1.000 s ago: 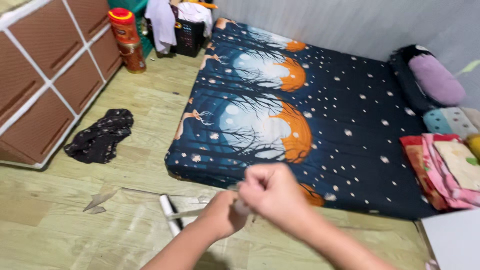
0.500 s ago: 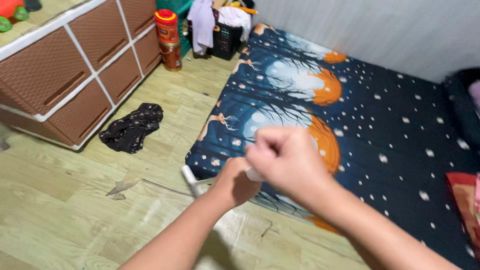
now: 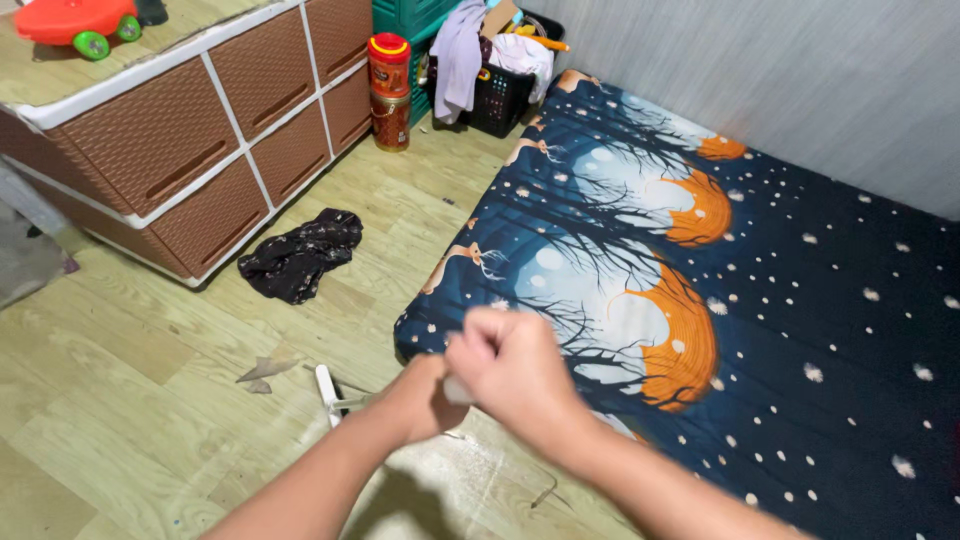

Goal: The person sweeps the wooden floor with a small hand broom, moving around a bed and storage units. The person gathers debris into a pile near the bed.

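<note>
Fingers: the right hand (image 3: 515, 370) is curled into a loose fist, its fingers pressed together over a small pale object (image 3: 458, 390) that peeks out at the base of the fist. What the object is cannot be told — it is blurred and mostly covered.
Left hand: the left hand (image 3: 425, 398) sits just behind and below the right one, touching it; its fingers are hidden by the right fist, so whether they pinch or lie open cannot be told.
Where the hands are: both are held together in front of the body, above the near corner of the mattress (image 3: 760, 330) and the floor beside it.
Below the hands: a white bar-shaped thing (image 3: 327, 392) lies on the wooden floor (image 3: 150, 420) just left of the left wrist, with two small dry scraps (image 3: 262, 372) nearby.
Mattress: it lies flat on the floor, covered with a dark blue sheet printed with white dots, bare trees, deer and orange-and-white moons.
Further left: a crumpled black cloth (image 3: 300, 255) on the floor, close to a brown drawer cabinet (image 3: 190, 150) with white frame.
On the cabinet: a red toy with green wheels (image 3: 75, 22).
Far end: a red canister (image 3: 389, 90) stands by the cabinet — beside it a black basket (image 3: 505, 90) with clothes draped over it.
</note>
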